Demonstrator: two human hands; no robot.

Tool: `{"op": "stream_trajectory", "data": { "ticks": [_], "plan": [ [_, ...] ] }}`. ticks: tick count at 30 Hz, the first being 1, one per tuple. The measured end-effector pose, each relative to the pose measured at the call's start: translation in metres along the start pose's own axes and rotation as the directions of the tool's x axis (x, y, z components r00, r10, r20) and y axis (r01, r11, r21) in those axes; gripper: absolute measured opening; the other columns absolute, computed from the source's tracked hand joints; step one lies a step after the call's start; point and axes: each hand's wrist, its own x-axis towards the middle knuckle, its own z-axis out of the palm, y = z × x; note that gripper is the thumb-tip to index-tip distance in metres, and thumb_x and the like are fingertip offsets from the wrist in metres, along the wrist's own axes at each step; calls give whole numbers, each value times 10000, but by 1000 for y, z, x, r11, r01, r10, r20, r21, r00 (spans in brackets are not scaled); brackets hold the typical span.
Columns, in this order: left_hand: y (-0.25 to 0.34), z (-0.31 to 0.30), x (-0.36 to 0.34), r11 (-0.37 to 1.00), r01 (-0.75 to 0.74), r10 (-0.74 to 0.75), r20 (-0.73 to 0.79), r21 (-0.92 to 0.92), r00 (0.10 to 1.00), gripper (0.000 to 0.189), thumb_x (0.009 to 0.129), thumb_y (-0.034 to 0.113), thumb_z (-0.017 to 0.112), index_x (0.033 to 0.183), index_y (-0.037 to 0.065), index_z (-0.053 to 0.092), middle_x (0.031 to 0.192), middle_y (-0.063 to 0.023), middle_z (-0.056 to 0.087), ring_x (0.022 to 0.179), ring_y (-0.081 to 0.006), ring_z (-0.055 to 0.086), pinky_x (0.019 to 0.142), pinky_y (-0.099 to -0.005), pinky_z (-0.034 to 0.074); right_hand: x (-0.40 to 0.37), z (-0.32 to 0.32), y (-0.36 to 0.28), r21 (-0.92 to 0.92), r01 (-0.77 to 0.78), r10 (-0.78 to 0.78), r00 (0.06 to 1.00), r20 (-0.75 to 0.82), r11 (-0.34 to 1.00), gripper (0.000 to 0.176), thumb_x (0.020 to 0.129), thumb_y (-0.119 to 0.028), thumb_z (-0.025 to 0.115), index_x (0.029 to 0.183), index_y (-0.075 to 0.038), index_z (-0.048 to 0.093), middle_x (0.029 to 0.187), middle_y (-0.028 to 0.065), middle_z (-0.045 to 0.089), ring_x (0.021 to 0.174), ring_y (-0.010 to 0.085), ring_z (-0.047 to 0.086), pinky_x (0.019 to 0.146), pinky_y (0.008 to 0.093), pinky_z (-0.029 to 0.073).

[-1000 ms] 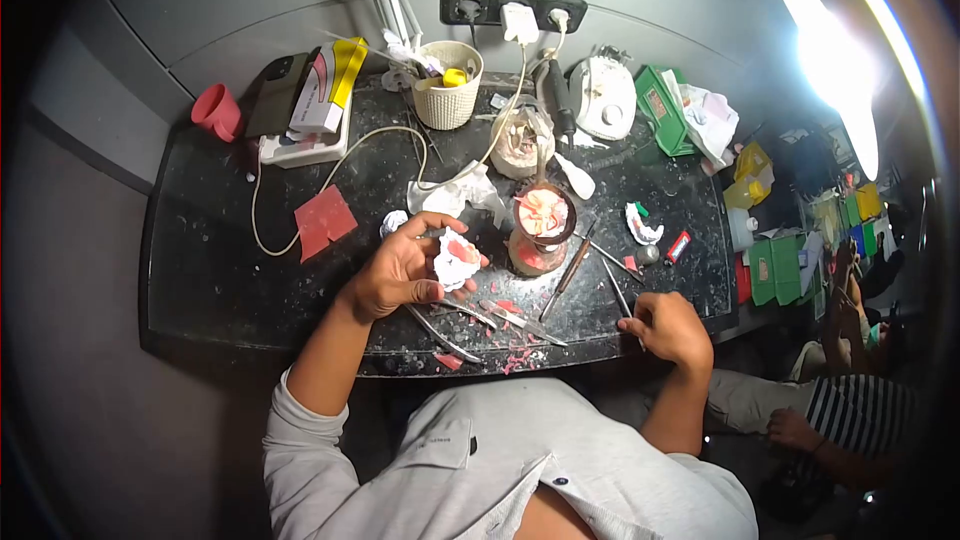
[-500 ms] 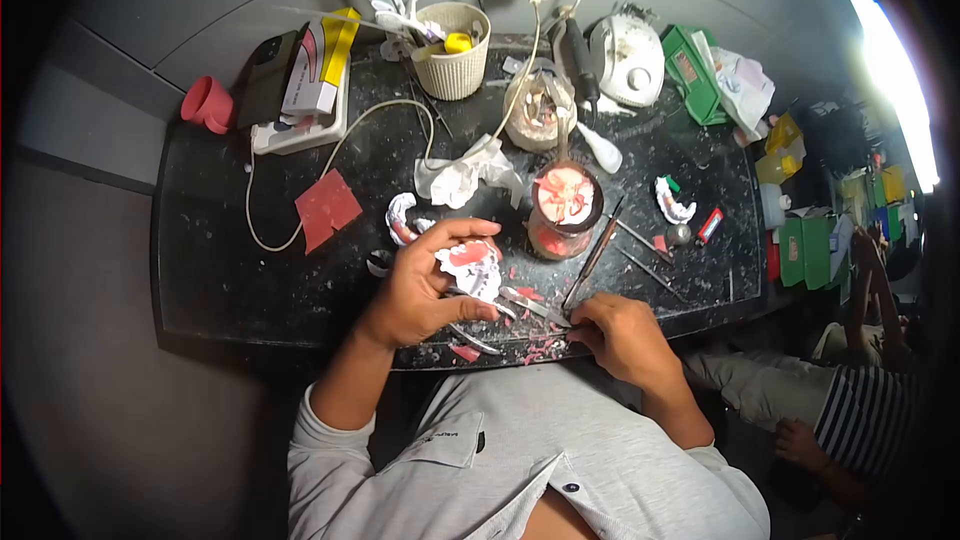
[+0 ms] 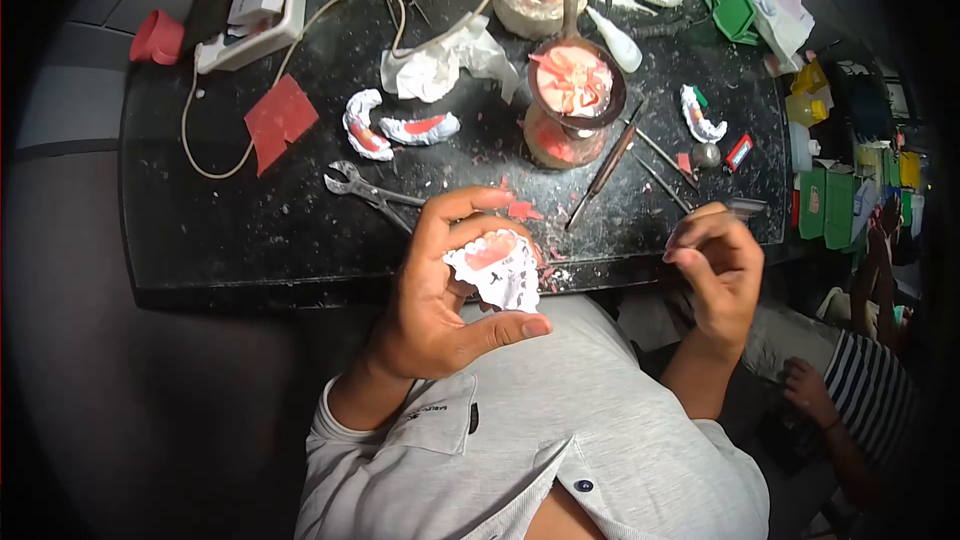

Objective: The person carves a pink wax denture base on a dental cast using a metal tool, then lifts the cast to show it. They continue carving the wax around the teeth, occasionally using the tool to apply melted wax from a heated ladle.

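Note:
My left hand (image 3: 440, 290) holds a white dental cast (image 3: 508, 285) with pink wax and a row of teeth, gripped between thumb and fingers above the table's front edge. My right hand (image 3: 722, 275) is raised to the right, apart from the cast, its fingers curled in. A blurred grey blade (image 3: 748, 208) sticks out beyond those fingers, seemingly that of a knife; its handle is mostly hidden. Pink wax scraps (image 3: 523, 210) lie behind the cast. Left of it, partly covered by my left hand, is a metal plier-like tool (image 3: 370, 195).
Two more casts (image 3: 420, 128) lie behind, near a pink wax sheet (image 3: 282, 123). A metal bowl of pink wax (image 3: 575, 80) stands at centre. Beside it rest a brown-handled carver (image 3: 610, 170) and thin tools. Another person (image 3: 850, 380) is at far right.
My right hand has lifted and moved right, away from the cast, and the blade now points right instead of left. My left hand still holds the cast. The camera view has shifted.

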Motion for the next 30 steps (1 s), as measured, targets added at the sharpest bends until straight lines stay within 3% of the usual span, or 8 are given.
{"op": "stream_trajectory", "data": {
  "ticks": [2,4,8,10,12,14,18,30],
  "plan": [
    [0,6,-1,1000,3,-3,-15,28,1000,939,756,30,924,1465,-50,314,1382,-170,505,1141,-159,609,956,-289,545,1,8,-1,210,115,-112,993,-25,971,176,912,-16,757,962,12,591,942,104,611,905,192,635,794,344,583],
    [-1,13,0,995,-10,18,-71,104,997,1020,713,126,972,1445,-21,278,1112,-177,645,1020,-167,629,882,-298,526,1,15,0,209,147,-145,989,-26,967,177,931,-10,742,996,17,579,938,127,634,907,216,676,804,383,625],
    [-4,12,3,987,-30,34,-24,160,999,1018,721,121,966,1449,-20,268,1123,-182,639,1011,-167,630,870,-296,530,1,41,-4,222,78,-62,995,-79,972,120,972,15,670,1069,61,616,970,189,702,901,250,744,785,369,643],
    [1,7,3,887,-40,1,84,459,996,1017,729,107,960,1457,-22,262,1135,-184,634,1005,-169,630,870,-302,533,4,45,-11,143,108,-113,993,26,984,133,979,-10,653,1074,83,640,956,200,713,882,252,748,817,368,635],
    [0,10,1,892,1,-29,56,452,998,993,745,160,954,1458,-55,297,1255,-196,554,1070,-195,615,969,-345,487,5,41,-12,-19,183,-178,973,146,983,136,961,3,658,1054,103,666,985,233,737,922,305,760,856,399,621],
    [-3,13,-1,895,40,-60,31,444,998,978,760,212,948,1459,-87,332,1376,-207,473,1135,-221,599,1068,-388,440,5,58,-15,129,188,-199,976,84,974,133,937,47,673,1053,112,670,1002,237,740,987,344,760,890,432,613],
    [-10,14,1,956,3,-12,30,293,999,998,777,176,928,1493,-95,288,1418,-239,466,1160,-237,601,1062,-381,446,29,51,-34,-196,493,-345,794,501,848,261,901,79,725,1137,71,612,1090,264,715,1104,425,719,939,497,602],
    [-9,4,10,980,-31,11,107,196,994,1105,730,43,925,1538,-60,178,1246,-221,591,1146,-237,628,965,-336,525,29,75,-25,-244,504,-383,828,409,829,246,792,10,834,1014,57,741,1043,186,740,1036,355,755,866,411,652]
  ]
}}
